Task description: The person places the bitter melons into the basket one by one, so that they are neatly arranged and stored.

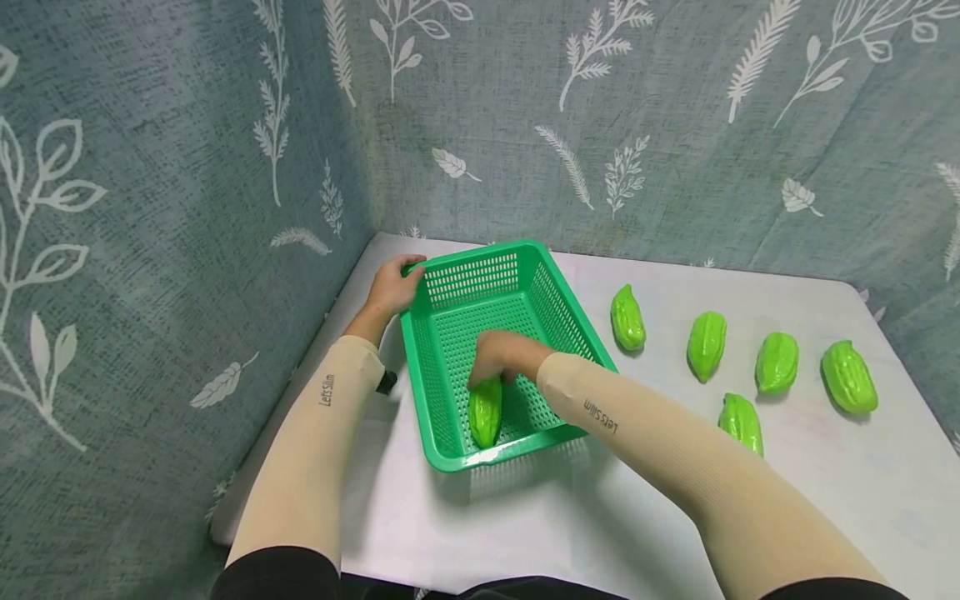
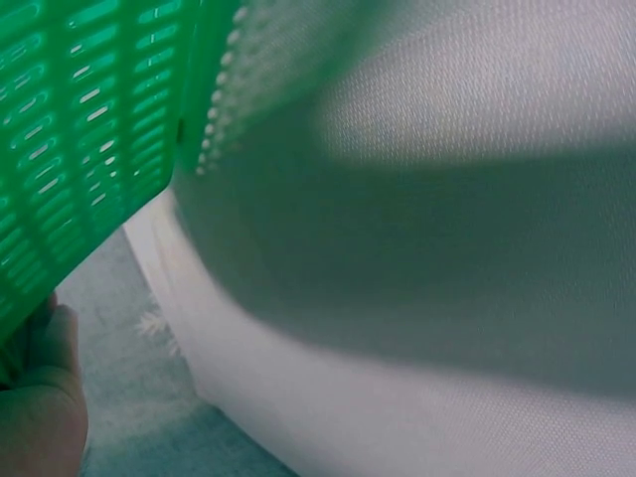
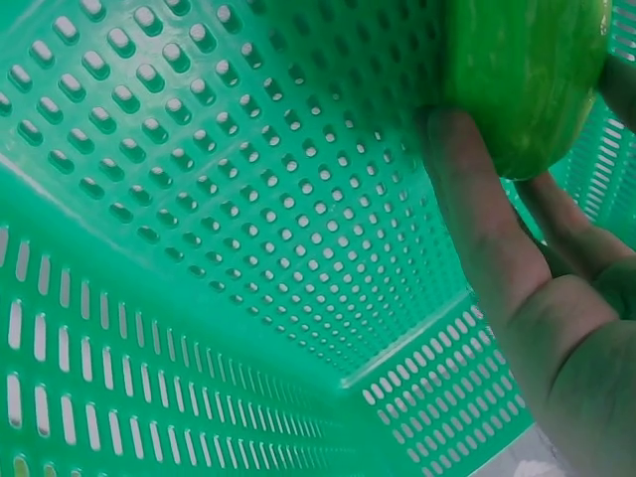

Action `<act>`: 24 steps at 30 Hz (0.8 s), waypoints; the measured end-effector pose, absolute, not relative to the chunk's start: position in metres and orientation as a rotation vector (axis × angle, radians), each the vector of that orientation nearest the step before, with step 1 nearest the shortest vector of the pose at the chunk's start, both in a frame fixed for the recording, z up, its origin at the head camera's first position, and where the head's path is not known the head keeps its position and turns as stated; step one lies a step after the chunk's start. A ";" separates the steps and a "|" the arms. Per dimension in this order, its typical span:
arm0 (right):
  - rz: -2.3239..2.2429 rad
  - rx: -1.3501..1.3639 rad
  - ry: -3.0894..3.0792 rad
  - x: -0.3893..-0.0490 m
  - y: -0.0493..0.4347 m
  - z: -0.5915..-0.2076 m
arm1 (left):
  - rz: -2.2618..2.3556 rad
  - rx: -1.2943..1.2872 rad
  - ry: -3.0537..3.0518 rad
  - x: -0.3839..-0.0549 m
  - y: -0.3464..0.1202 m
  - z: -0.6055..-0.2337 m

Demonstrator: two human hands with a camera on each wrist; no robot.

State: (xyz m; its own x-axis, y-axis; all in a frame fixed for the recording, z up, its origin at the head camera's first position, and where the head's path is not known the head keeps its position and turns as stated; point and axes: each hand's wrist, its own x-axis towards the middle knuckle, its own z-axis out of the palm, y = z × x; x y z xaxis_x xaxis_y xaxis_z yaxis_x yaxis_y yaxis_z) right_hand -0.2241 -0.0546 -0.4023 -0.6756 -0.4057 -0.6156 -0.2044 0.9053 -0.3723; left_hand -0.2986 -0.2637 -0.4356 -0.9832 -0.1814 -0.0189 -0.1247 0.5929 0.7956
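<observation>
A green plastic basket (image 1: 417,396) with slotted walls and a perforated floor stands in front of me. My left hand (image 1: 393,287) grips its rim at the far left corner; the left wrist view shows only part of that hand (image 2: 45,402) beside the slotted wall. Inside the basket, my right hand (image 1: 507,353) holds a glossy green ridged star fruit (image 1: 486,414) by its far end, near the front wall. In the right wrist view, the thumb and fingers (image 3: 487,224) are around the lower end of the fruit (image 3: 527,84).
Several more star fruits lie on the white table (image 1: 825,492) to the right, one (image 1: 627,318) nearest the basket and another (image 1: 741,422) partly behind my right forearm. A grey-green patterned cloth (image 1: 510,183) hangs along the back and left sides.
</observation>
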 end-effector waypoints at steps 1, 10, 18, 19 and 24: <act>-0.350 -0.440 2.330 -0.224 -0.055 -0.402 | -1.366 0.264 -2.748 -0.299 -0.263 -0.435; -0.305 -0.469 2.370 -0.223 -0.055 -0.400 | -1.370 0.260 -2.749 -0.297 -0.263 -0.436; -0.303 -0.559 2.407 -0.224 -0.054 -0.386 | -1.344 0.268 -2.752 -0.299 -0.263 -0.435; -0.308 -0.578 2.404 -0.225 -0.053 -0.382 | -1.343 0.271 -2.750 -0.299 -0.263 -0.435; -0.408 -0.596 2.394 -0.234 -0.046 -0.364 | -1.328 0.266 -2.749 -0.299 -0.262 -0.435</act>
